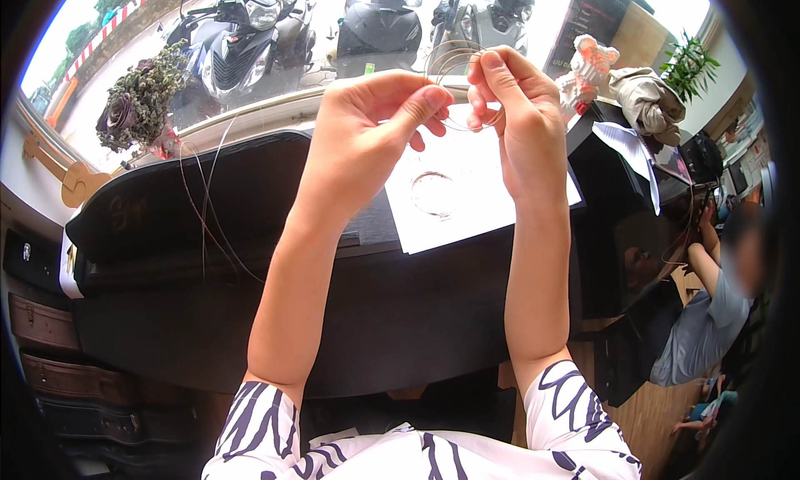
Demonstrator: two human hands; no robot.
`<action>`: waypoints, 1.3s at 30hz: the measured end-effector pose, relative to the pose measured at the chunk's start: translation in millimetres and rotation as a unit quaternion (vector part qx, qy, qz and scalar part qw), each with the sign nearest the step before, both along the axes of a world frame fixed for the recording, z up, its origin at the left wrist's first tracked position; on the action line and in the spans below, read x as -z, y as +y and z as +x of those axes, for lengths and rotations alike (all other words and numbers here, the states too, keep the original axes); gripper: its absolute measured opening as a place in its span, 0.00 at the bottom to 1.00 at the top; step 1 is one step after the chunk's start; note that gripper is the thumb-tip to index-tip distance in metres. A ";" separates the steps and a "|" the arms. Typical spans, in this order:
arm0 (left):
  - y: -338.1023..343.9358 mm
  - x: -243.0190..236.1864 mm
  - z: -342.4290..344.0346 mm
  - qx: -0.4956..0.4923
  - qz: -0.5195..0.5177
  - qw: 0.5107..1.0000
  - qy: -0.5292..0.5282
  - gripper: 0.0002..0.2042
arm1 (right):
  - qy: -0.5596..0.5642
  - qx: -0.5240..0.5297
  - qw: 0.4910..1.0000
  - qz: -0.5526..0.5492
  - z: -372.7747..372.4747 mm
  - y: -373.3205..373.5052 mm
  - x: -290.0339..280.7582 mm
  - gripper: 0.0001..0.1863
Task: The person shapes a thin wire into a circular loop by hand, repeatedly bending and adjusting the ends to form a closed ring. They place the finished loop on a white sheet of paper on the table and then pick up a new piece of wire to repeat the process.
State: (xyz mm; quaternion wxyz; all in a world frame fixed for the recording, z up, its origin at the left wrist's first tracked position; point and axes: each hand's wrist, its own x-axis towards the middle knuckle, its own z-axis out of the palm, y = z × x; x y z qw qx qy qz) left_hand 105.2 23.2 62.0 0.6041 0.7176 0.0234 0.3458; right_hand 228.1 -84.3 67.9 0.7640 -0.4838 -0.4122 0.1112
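Both of my hands are raised over the far side of a black surface [400,313], in front of the window. Between them is a loosely coiled thin metal string [454,47], its loops arching above my fingertips. My left hand [362,122] pinches the coil's left side between thumb and forefinger. On the other side, my right hand [527,105] grips it with thumb and fingers, part of the loops hidden behind them. Below lies a white paper sheet [487,209], bearing another small coil of thin string [415,194].
Long loose strings [205,222] trail over a black panel [167,184] at left. Dried flowers [137,105] stand by the window. At right are a white bear figurine [590,63], bunched cloth [650,105], papers [629,151] and a seated person [704,322]. Several cases [50,322] sit lower left.
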 end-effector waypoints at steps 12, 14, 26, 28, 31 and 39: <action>22.7 16.1 -1.0 -0.069 0.188 0.979 0.033 0.07 | -0.193 -0.098 0.934 -0.285 19.4 -23.1 -5.0 0.12; 13.5 12.1 -2.5 -0.066 0.171 0.981 0.069 0.07 | -0.174 -0.152 0.927 -0.295 26.5 -27.0 -3.5 0.12; 18.7 0.0 -11.5 -0.032 -0.017 0.998 0.048 0.10 | -0.201 -0.059 0.949 -0.236 25.9 -13.5 8.1 0.15; 18.4 -1.2 -10.8 -0.002 -0.036 0.999 0.026 0.10 | -0.199 -0.070 0.940 -0.268 24.1 -16.9 -0.6 0.12; 22.4 1.5 -8.9 0.037 -0.068 0.997 0.030 0.12 | -0.215 -0.056 0.941 -0.254 22.0 -21.1 -0.1 0.12; 8.9 -11.3 -20.6 0.079 -0.070 0.990 0.094 0.12 | -0.219 -0.039 0.951 -0.215 28.9 -26.8 -1.2 0.17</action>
